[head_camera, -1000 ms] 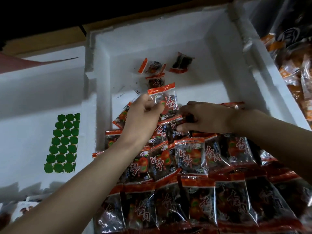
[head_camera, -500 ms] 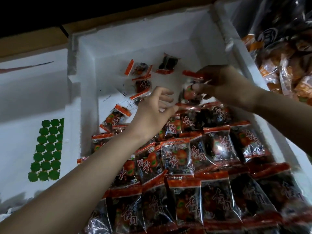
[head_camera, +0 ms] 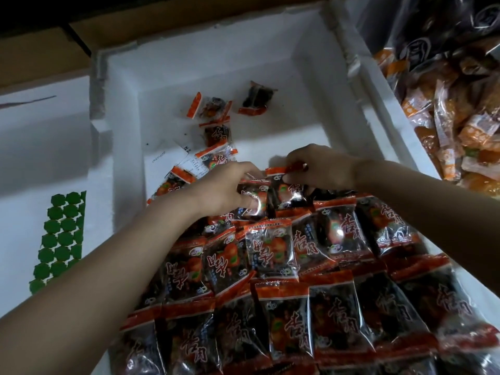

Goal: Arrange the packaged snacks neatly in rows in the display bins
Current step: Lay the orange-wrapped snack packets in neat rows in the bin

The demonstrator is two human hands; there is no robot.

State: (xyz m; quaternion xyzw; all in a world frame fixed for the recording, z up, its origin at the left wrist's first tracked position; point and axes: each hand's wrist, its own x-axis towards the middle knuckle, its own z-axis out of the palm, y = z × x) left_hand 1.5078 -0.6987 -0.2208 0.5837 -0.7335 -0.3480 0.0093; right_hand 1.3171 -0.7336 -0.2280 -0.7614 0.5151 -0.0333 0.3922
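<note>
A white foam bin [head_camera: 311, 85] holds several dark snack packets with orange-red top strips, laid in overlapping rows [head_camera: 273, 253] across its near half. My left hand [head_camera: 224, 190] grips one packet [head_camera: 253, 197] at the far end of the rows, thumb on its clear front. My right hand [head_camera: 322, 166] pinches the orange top edge of the neighbouring packet [head_camera: 288, 189], just to the right. Several loose packets [head_camera: 213, 109] lie scattered on the bin's bare floor beyond my hands, one [head_camera: 255, 100] near the back wall.
Another foam bin [head_camera: 378, 85] at the right is piled with orange-wrapped snacks [head_camera: 460, 125]. On the left a white foam surface [head_camera: 40, 147] carries a sheet of green round stickers [head_camera: 59, 239]. A paper label [head_camera: 186, 155] lies on the bin floor. Brown cardboard [head_camera: 40, 52] runs behind.
My right hand came down and left from the far right of the bin with a packet and set it against the row. My left hand closed on the packet beside it.
</note>
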